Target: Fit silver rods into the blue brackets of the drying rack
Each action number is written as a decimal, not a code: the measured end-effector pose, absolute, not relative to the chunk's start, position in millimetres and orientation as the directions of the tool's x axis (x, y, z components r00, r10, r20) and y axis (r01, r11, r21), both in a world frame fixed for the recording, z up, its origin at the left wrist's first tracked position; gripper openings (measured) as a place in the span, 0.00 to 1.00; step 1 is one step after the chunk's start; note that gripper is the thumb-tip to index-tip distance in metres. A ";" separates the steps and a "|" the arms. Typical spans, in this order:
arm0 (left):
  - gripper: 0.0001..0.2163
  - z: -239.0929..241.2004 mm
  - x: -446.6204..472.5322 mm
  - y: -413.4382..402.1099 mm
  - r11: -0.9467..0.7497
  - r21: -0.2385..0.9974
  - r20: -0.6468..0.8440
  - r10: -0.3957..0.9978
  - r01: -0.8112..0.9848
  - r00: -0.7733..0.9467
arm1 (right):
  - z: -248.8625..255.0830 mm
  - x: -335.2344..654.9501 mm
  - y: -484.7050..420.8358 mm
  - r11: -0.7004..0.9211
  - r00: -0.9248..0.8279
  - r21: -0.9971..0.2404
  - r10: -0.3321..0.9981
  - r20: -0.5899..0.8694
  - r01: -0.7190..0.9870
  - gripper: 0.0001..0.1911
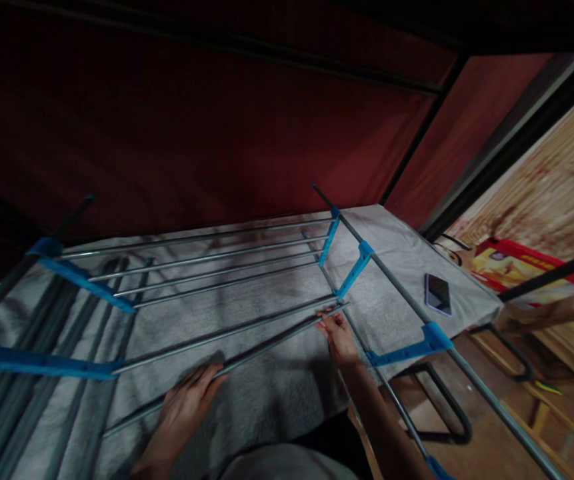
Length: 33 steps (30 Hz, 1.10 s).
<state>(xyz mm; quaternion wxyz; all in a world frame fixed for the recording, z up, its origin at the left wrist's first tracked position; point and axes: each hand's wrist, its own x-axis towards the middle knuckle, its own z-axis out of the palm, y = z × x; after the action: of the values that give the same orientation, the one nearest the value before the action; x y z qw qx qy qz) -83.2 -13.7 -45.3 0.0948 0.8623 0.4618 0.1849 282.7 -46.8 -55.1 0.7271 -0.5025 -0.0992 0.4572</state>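
Observation:
A thin grey metal tube (271, 341) lies across both hands, its right end beside a blue plastic bracket (351, 273). My left hand (189, 400) is wrapped round its left part, and my right hand (335, 330) pinches it near the right end. Around it is a partly assembled rack of tubes and blue brackets. Several crossbars (221, 257) join the left bracket (87, 283) to the right side of the rack. Just behind the held tube, another crossbar (231, 335) runs from the front left bracket (41, 363) to the right side.
Several loose grey tubes (31, 347) lie at the left on the grey cloth (267, 400). A phone (437, 294) rests on the cloth at right. Beyond it are a red and yellow box (527, 270) and wooden furniture (567, 347). Dark red panels (217, 147) stand behind the rack.

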 end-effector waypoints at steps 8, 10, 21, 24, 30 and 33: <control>0.15 -46.0 -80.2 -13.5 -0.529 0.380 0.187 0.847 0.759 0.497 | -56.9 278.5 -47.6 0.032 0.539 -0.818 0.767 -0.349 -0.575 0.20; 0.16 -46.2 -74.6 -15.0 -0.535 0.388 0.163 0.841 0.751 0.515 | -56.2 276.5 -47.5 0.022 0.534 -0.820 0.769 -0.352 -0.572 0.19; 0.19 -38.9 -60.7 -15.2 -0.561 0.365 0.132 0.821 0.743 0.556 | -53.6 264.4 -49.8 0.026 0.519 -0.820 0.785 -0.337 -0.571 0.18; 0.19 -39.6 -60.3 -14.4 -0.562 0.364 0.126 0.820 0.743 0.558 | -52.7 264.5 -49.6 0.028 0.521 -0.822 0.786 -0.333 -0.569 0.18; 0.18 -43.7 -62.2 -13.5 -0.568 0.384 0.141 0.815 0.727 0.562 | -51.7 264.7 -50.0 0.028 0.521 -0.827 0.789 -0.327 -0.561 0.17; 0.18 -48.7 -63.8 -13.0 -0.554 0.391 0.143 0.825 0.735 0.546 | -50.9 264.6 -50.3 0.031 0.518 -0.827 0.792 -0.323 -0.562 0.17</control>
<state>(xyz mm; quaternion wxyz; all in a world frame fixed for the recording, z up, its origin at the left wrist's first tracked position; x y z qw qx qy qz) -63.8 -13.0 -48.7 0.1441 0.8673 0.4498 0.1572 264.6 -50.3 -50.9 0.7088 -0.5067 -0.1135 0.4774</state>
